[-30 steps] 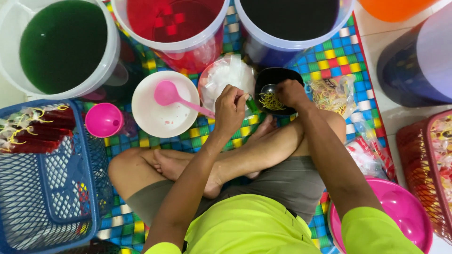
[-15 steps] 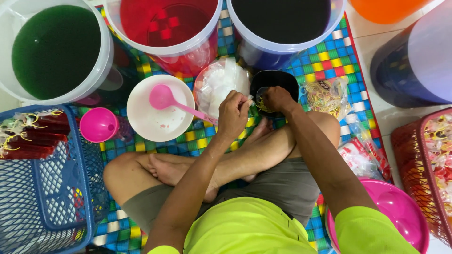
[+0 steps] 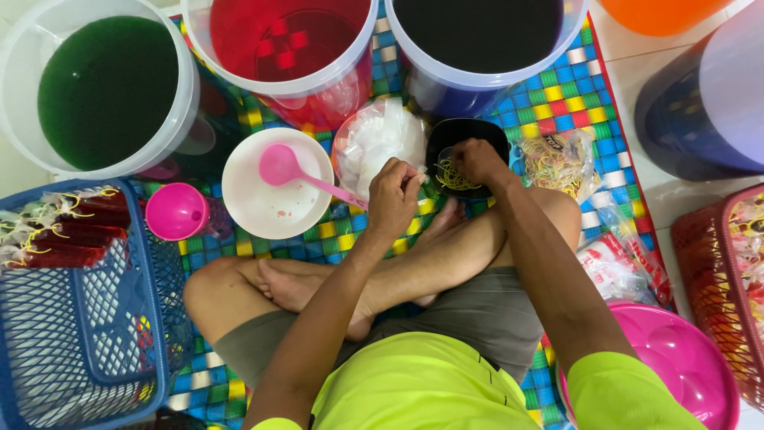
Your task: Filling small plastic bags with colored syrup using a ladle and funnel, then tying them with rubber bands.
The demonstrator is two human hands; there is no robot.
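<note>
Fingers (image 3: 465, 151) dip into black bowl (image 3: 446, 135), crowded by buckets (image 3: 477, 76).

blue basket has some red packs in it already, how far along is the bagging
Done: a few tied red packs lie in one corner of the blue basket. In hand: the right hand is in the black bowl of rubber bands, and the left hand is by the clear bags. Left: the green, red and dark buckets look nearly full, so most likely remains.

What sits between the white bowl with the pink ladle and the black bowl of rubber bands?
In the head view, a clear bag of white pieces lies between the white bowl and the black bowl; the left hand is just below it.
</note>
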